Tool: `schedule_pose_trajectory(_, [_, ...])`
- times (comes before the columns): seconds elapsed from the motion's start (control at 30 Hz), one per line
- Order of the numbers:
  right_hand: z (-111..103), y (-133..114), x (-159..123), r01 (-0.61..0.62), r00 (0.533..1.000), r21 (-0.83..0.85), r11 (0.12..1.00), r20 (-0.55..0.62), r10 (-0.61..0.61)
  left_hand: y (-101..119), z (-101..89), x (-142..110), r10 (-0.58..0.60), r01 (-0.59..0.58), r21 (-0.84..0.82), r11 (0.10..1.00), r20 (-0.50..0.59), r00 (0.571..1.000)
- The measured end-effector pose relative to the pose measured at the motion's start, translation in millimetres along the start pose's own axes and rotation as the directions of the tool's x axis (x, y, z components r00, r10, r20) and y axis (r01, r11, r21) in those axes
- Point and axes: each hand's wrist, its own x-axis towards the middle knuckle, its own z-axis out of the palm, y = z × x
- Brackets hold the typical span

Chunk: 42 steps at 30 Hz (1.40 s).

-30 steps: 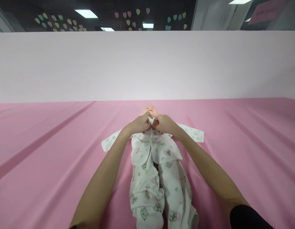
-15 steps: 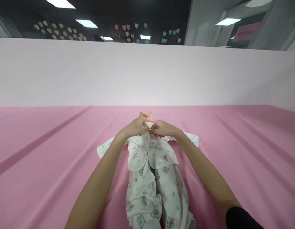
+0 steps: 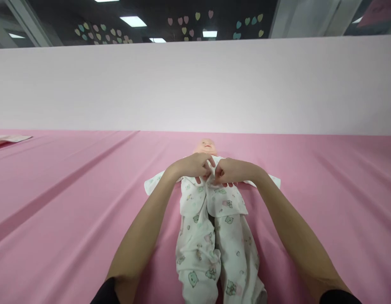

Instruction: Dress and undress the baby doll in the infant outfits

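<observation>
A smooth pink cloth (image 3: 88, 202), crossed by long, shallow diagonal creases, covers the broad flat surface. Behind it stands a plain matte white wall (image 3: 189, 88), topped by dark, glossy glass (image 3: 154, 10). A doll lies face up on the cloth, centrally, its head farthest from the viewer. Its soft white trousers (image 3: 198, 253), printed with small bears, are rumpled and loosely folded along the legs. The matching white jacket (image 3: 226, 202) overlaps the waist, with curved lower hems and sleeves spread outward. The left hand (image 3: 198, 166) and right hand (image 3: 230, 171) meet just apart over the jacket's chest; in each, the grip is pressed together, pinching the thin front fabric, which gathers between them. Above the collar shows the smooth, rounded doll's head (image 3: 206, 145). A pale, flat piece of fabric (image 3: 12, 138) lies at the far left. Small pastel heart shapes (image 3: 198, 16) dot the glass.
</observation>
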Motion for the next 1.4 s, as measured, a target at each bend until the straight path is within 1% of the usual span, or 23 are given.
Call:
schedule_pose_trajectory(0.07, [2,-1,0,0.042,0.999,0.006,0.999,0.015,-0.043,5,2.0,-5,-0.015,0.014,0.015,1.0,0.074,0.997])
schedule_pose_trajectory(0.1, [4,-3,0,0.06,0.998,0.015,0.998,0.007,-0.06,7,3.2,-7,-0.03,0.027,0.037,0.999,0.076,0.997])
schedule_pose_trajectory(0.2, [8,-9,1,0.077,0.997,0.028,0.997,-0.033,-0.076,9,5.8,-11,-0.055,0.053,0.145,0.988,0.007,0.998])
schedule_pose_trajectory(0.3, [13,-16,3,0.048,0.996,0.006,0.999,-0.079,-0.048,4,6.1,-12,-0.02,0.019,0.205,0.979,0.0,1.0])
schedule_pose_trajectory(0.43, [19,-20,7,0.048,0.995,0.0,0.999,-0.083,-0.048,-3,2.6,-10,-0.039,0.031,0.157,0.987,0.047,0.998])
schedule_pose_trajectory(0.57, [20,-16,11,0.032,0.998,0.012,0.999,-0.062,-0.031,-4,-0.8,-11,-0.037,0.026,0.103,0.994,0.108,0.993])
schedule_pose_trajectory(0.67, [18,-12,12,0.021,1.0,0.081,0.997,-0.024,-0.019,-2,-1.2,-14,-0.019,0.007,0.129,0.992,0.093,0.995])
schedule_pose_trajectory(0.73, [18,-12,11,-0.016,1.0,0.121,0.992,-0.007,0.017,-2,-1.0,-15,0.012,-0.023,0.152,0.988,0.069,0.998])
schedule_pose_trajectory(0.87, [21,-15,12,-0.064,0.997,0.161,0.985,-0.032,0.07,-4,-1.4,-15,0.032,-0.041,0.111,0.993,0.075,0.997])
schedule_pose_trajectory(0.93, [22,-15,13,-0.044,0.996,0.153,0.987,-0.067,0.054,-5,-2.0,-14,0.025,-0.032,0.087,0.996,0.074,0.997])
schedule_pose_trajectory(1.0, [21,-12,14,0.004,0.997,0.127,0.992,-0.08,0.007,-4,-2.1,-13,0.022,-0.027,0.076,0.997,0.069,0.997])
schedule_pose_trajectory(1.07, [17,-8,14,0.048,0.998,0.128,0.991,-0.044,-0.043,-3,-1.6,-11,0.04,-0.043,0.056,0.997,0.062,0.997])
schedule_pose_trajectory(1.1, [15,-7,13,0.057,0.998,0.153,0.987,-0.006,-0.057,-2,-1.2,-11,0.053,-0.055,0.039,0.998,0.056,0.997])
schedule_pose_trajectory(1.17, [11,-3,11,0.048,0.996,0.216,0.975,0.068,-0.064,-1,-0.8,-10,0.071,-0.072,0.01,0.997,0.04,0.997])
schedule_pose_trajectory(1.2, [10,-2,11,0.035,0.995,0.235,0.971,0.086,-0.057,-2,-1.0,-10,0.074,-0.074,0.007,0.997,0.031,0.997])
schedule_pose_trajectory(1.27, [10,1,13,0.022,0.997,0.249,0.968,0.07,-0.041,-3,-2.3,-10,0.063,-0.064,0.017,0.998,0.023,0.998])
schedule_pose_trajectory(1.33, [11,3,17,0.034,0.998,0.252,0.967,0.037,-0.045,-4,-3.6,-11,0.052,-0.053,0.026,0.998,0.032,0.998])
schedule_pose_trajectory(1.4, [10,5,19,0.057,0.996,0.261,0.964,0.05,-0.072,-4,-2.9,-10,0.044,-0.046,0.068,0.997,0.028,0.999])
